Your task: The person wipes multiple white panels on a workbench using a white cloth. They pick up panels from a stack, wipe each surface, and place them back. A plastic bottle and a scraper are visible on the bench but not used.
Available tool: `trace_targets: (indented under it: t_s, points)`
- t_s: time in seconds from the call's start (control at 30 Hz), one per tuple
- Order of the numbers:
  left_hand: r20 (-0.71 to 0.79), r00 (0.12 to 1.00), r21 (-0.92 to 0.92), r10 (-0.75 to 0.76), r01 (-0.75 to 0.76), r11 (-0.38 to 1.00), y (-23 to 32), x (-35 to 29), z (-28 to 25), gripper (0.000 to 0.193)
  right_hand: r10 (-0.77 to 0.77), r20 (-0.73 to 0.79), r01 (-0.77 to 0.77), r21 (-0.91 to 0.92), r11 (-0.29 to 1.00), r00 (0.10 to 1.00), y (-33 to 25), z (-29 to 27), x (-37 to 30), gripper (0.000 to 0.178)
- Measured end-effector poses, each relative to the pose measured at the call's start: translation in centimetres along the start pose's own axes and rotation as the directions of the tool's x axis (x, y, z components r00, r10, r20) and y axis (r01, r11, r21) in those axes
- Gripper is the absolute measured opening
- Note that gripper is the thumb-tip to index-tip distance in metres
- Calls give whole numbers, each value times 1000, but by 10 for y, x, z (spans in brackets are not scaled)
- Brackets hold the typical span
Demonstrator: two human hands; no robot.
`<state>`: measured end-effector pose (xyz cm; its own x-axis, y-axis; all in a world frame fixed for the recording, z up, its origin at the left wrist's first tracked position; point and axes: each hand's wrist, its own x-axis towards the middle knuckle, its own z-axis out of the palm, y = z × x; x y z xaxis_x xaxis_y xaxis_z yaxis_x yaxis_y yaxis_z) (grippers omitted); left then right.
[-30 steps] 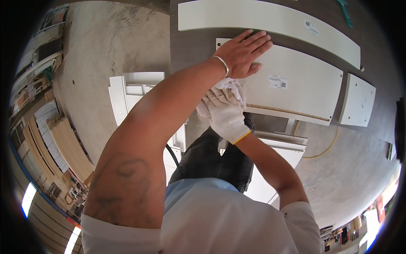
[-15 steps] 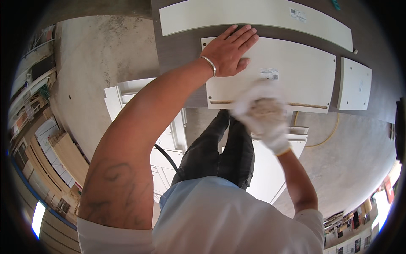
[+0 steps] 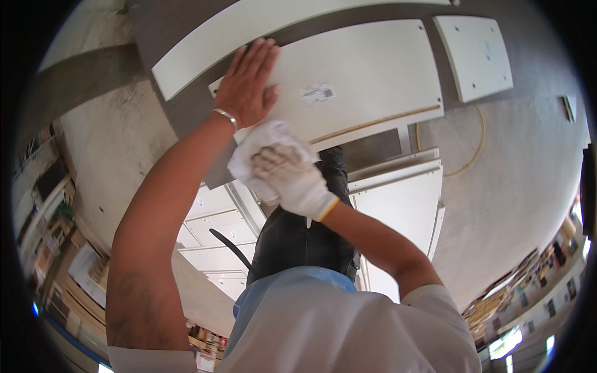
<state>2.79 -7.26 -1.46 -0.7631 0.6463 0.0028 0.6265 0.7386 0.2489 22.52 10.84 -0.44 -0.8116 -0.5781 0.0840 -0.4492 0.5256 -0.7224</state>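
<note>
A white panel [image 3: 367,65] with a label, corner holes and a brown groove along its near edge lies on the dark table. My bare left hand [image 3: 247,87], a silver bracelet at its wrist, rests on the panel's left end with fingers stretched out. In a soiled white knit glove, my right hand [image 3: 286,174] presses a white cloth [image 3: 245,158] at the panel's near left corner. The cloth hides that corner and the groove's left end. Slight blur softens the cloth and the glove.
Beyond the panel lies a long white strip [image 3: 211,43]. To its right is a small white board [image 3: 476,59] with holes. More white panels [image 3: 404,205] are stacked below, near my legs. A yellow hose [image 3: 483,133] curves over the concrete floor at the right.
My right hand has swept the cloth leftward along the near edge to the left corner. The view has turned and shifted, while my left hand stays flat on the panel's left end.
</note>
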Motion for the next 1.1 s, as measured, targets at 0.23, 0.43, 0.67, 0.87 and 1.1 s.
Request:
trace_targets:
  t_s: [0.23,0.43,0.67,0.87,1.1]
  points:
    - [34,999,38,23,-24,999,-2,3,-5,82,-97,-54,92,-84,992,994,-1,24,-12,52]
    - [59,998,49,27,-30,998,-1,3,-6,79,513,-262,-576,-376,726,818,102,-121,-63,51]
    - [84,994,28,69,-71,997,-4,4,-8,91,457,-125,-463,-21,886,881,40,-72,-43,57]
    - [93,991,44,100,-105,993,-3,5,-9,86,578,-692,-805,-7,593,432,107,-169,-41,36]
    - [108,988,42,110,-115,992,-4,5,-10,86,769,-217,-750,181,637,601,99,-142,-49,51]
